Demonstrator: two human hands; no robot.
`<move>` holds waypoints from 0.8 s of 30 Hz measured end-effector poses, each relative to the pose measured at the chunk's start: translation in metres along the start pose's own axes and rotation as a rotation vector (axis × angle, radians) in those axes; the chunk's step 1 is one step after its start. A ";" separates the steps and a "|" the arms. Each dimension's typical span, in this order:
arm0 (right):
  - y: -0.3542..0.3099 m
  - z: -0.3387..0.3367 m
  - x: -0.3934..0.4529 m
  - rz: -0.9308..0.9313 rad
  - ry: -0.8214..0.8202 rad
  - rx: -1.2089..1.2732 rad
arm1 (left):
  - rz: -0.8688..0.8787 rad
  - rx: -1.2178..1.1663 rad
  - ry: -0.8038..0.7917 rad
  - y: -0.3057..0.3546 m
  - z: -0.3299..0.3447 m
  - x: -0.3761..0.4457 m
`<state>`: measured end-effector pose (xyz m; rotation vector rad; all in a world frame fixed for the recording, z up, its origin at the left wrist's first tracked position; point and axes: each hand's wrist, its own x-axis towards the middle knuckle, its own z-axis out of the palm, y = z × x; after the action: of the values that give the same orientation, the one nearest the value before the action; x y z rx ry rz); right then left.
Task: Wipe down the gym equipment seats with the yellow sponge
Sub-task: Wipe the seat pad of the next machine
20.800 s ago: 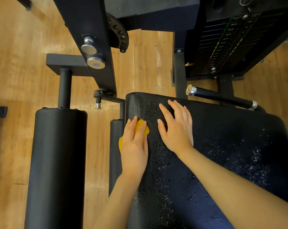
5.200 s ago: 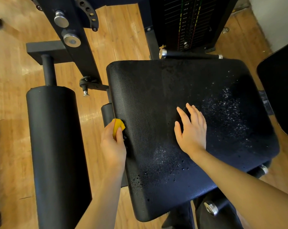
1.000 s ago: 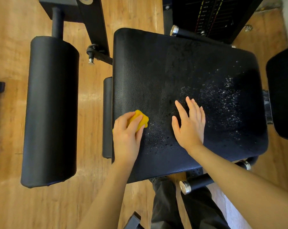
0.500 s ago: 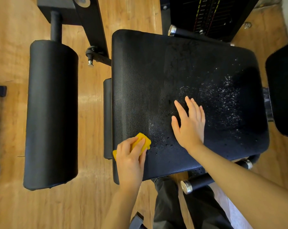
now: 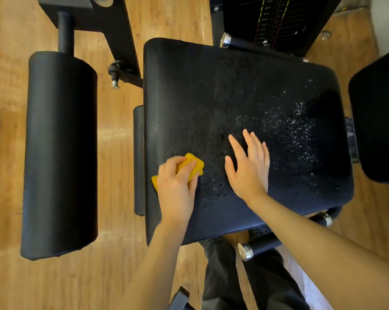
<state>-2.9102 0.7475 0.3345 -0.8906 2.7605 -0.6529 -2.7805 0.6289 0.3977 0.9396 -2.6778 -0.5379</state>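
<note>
Since half a second ago, the left hand [image 5: 176, 189] has pushed the yellow sponge [image 5: 190, 167] up from the black seat pad [image 5: 200, 97]'s near-left edge, gripping it under curled fingers. Open pad lies ahead. Flat, fingers straight, the right hand [image 5: 248, 168] seemingly presses beside droplets [image 5: 287, 135].

Crumpled yellow sponge [image 5: 192, 164] lies on droplet-speckled black seat [image 5: 211, 92].

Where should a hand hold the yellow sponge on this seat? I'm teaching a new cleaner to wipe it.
Judging from the view, from above: the yellow sponge lies flat on the black seat pad, so fingers curl over its top and pinch its edges, as the left hand does. The right hand rests flat beside it.
</note>
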 end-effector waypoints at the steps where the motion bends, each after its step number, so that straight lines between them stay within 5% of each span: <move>1: 0.000 0.000 0.000 0.001 -0.004 -0.002 | -0.008 0.001 -0.013 0.000 -0.002 -0.014; 6: -0.001 -0.001 0.000 -0.002 0.004 0.010 | -0.041 -0.004 -0.059 0.001 -0.004 -0.052; 16: -0.001 0.000 0.001 0.007 -0.009 -0.001 | 0.025 -0.044 -0.008 0.012 0.026 0.053; 24: 0.000 0.000 0.000 0.001 -0.011 0.015 | 0.054 0.008 -0.045 0.006 0.011 -0.024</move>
<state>-2.9103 0.7474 0.3349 -0.8875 2.7425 -0.6654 -2.7696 0.6510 0.3873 0.8642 -2.7387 -0.5430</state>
